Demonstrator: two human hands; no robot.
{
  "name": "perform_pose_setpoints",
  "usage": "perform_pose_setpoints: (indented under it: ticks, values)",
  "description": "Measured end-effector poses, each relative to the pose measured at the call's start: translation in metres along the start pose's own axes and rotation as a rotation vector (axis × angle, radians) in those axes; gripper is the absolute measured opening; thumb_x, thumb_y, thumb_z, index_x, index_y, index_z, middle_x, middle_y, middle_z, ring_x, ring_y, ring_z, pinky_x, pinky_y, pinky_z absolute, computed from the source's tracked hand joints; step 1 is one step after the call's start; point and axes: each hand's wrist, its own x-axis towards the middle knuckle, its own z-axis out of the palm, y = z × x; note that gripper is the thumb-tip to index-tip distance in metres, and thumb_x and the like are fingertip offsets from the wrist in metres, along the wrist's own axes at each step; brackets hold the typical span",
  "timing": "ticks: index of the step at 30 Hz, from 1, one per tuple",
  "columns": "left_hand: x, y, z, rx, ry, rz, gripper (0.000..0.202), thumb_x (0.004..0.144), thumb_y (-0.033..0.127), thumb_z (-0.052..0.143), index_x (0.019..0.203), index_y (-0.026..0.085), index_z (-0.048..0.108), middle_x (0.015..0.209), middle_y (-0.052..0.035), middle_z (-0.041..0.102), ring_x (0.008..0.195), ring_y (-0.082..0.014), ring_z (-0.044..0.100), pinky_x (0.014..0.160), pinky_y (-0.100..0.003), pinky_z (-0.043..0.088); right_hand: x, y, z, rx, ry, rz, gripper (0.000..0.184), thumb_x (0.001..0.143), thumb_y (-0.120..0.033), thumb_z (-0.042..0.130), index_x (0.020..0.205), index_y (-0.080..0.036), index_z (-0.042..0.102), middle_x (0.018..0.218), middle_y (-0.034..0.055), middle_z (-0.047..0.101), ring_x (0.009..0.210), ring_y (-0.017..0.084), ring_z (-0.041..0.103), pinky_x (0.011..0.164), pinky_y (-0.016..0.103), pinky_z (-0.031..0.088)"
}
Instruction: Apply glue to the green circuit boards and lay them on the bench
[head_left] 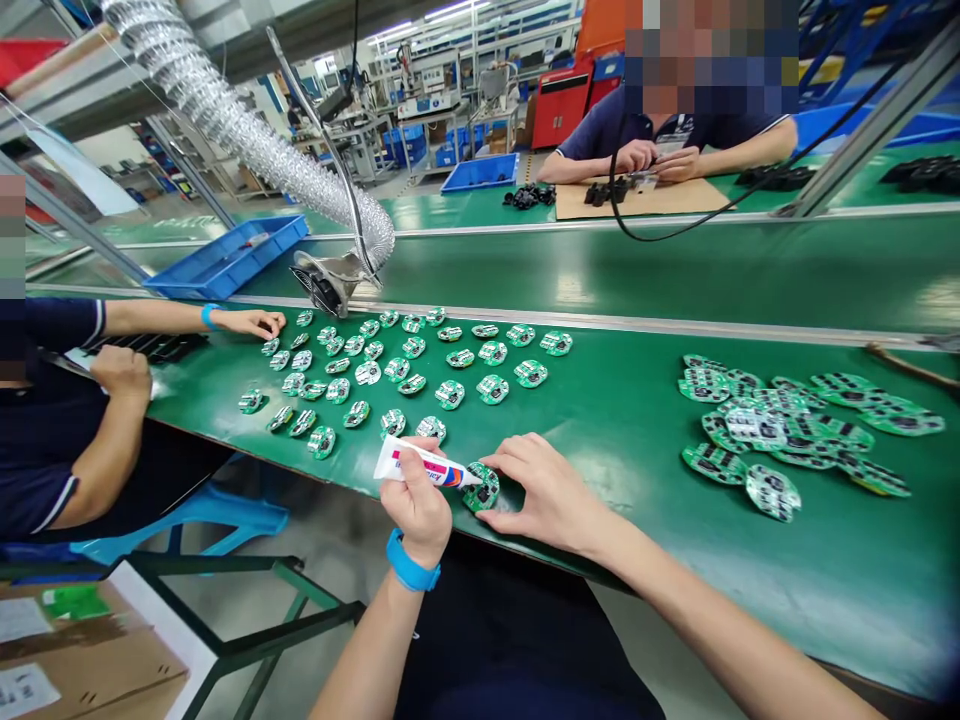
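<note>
My left hand (418, 505), with a blue band at the wrist, is closed round a white glue tube (409, 463) with red and blue print. The tube's nozzle points right, at the face of a small round green circuit board (482, 488). My right hand (546, 492) grips that board by its edge between thumb and fingers, near the bench's front edge. Many similar boards (450, 394) lie spread singly to the left and beyond my hands. On the right, more boards (757, 425) lie in an overlapping heap.
A green bench (615, 440) carries the boards. A silver flexible duct (300, 180) hangs over its far edge. On the left a co-worker's hand (259, 323) reaches among the boards. Across the bench another person works over cardboard (645, 200). A blue tray (232, 258) stands at back left.
</note>
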Motion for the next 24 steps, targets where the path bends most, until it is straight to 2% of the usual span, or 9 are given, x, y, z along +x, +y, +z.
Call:
perform_pose_setpoints:
  ticks: [4, 10, 16, 24]
  values:
    - [-0.002, -0.005, 0.000, -0.006, -0.017, 0.041, 0.051, 0.105, 0.058, 0.050, 0.083, 0.018, 0.073, 0.069, -0.0048, 0.066, 0.061, -0.0182, 0.064, 0.065, -0.031, 0.051, -0.001, 0.000, 0.000, 0.005, 0.006, 0.011, 0.045, 0.079, -0.041, 0.092, 0.115, -0.021, 0.073, 0.101, 0.0067, 0.072, 0.094, 0.025, 0.065, 0.086, 0.040, 0.049]
    - [-0.002, -0.005, -0.001, 0.027, 0.001, 0.108, 0.050, 0.106, 0.055, 0.049, 0.083, 0.018, 0.073, 0.070, -0.0053, 0.066, 0.061, -0.0182, 0.063, 0.063, -0.031, 0.049, -0.002, -0.001, 0.000, 0.015, 0.002, 0.009, 0.045, 0.078, -0.039, 0.092, 0.114, -0.021, 0.072, 0.100, 0.0069, 0.072, 0.094, 0.026, 0.064, 0.086, 0.040, 0.049]
    - [-0.004, -0.008, -0.004, 0.047, -0.045, 0.181, 0.045, 0.108, 0.048, 0.048, 0.086, 0.018, 0.073, 0.071, -0.0045, 0.067, 0.061, -0.0169, 0.064, 0.063, -0.029, 0.051, -0.002, -0.002, 0.000, 0.010, 0.015, -0.012, 0.045, 0.076, -0.034, 0.093, 0.112, -0.018, 0.072, 0.096, 0.0060, 0.070, 0.090, 0.025, 0.063, 0.084, 0.040, 0.049]
    - [0.001, -0.012, -0.007, 0.143, -0.050, 0.250, 0.047, 0.109, 0.045, 0.045, 0.085, 0.018, 0.074, 0.070, -0.0049, 0.069, 0.061, -0.0175, 0.067, 0.064, -0.029, 0.054, -0.002, -0.003, 0.000, 0.000, 0.041, -0.037, 0.047, 0.073, -0.030, 0.095, 0.112, -0.017, 0.071, 0.096, 0.0063, 0.071, 0.089, 0.026, 0.064, 0.083, 0.041, 0.051]
